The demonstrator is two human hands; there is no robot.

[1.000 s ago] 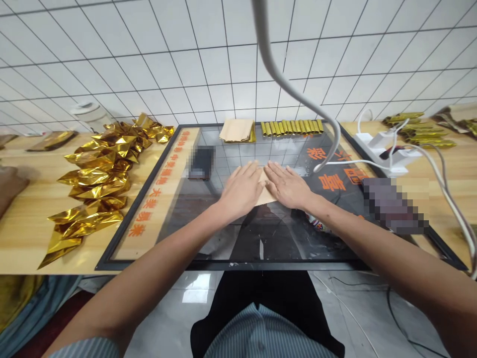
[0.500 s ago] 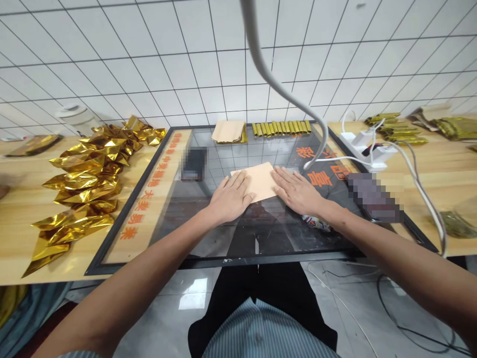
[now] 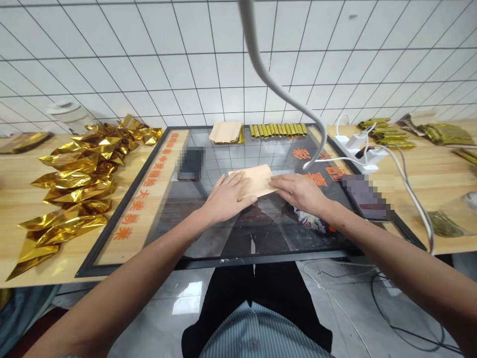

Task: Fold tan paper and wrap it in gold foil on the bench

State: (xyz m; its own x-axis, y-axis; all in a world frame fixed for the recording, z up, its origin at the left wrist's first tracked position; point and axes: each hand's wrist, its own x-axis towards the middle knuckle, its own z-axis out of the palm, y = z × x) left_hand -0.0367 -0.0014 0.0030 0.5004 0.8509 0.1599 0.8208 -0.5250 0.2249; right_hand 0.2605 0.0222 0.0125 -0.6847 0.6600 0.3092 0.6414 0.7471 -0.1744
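Note:
A pale tan sheet of paper (image 3: 261, 180) lies on the dark glass panel (image 3: 208, 223) in front of me. My left hand (image 3: 231, 196) rests on its left part, fingers stretched forward and the thumb along the near edge. At the right edge, my right hand (image 3: 298, 191) has its fingers curled together on the paper's corner. A stack of similar tan and gold sheets (image 3: 225, 132) sits at the back of the panel. Beside that stack stretches a row of small gold paper rolls (image 3: 278, 130).
Folded gold foil pieces (image 3: 78, 184) pile up on the left of the table. One phone (image 3: 191, 164) lies left of my hands, another (image 3: 367, 196) to the right. A power strip (image 3: 359, 149) with cables stands back right; a thick white cable (image 3: 276, 84) hangs in front.
My right hand has gone from lying flat to curled fingers at the paper's right edge. My left hand stays on the left part. The paper's visible area looks narrower.

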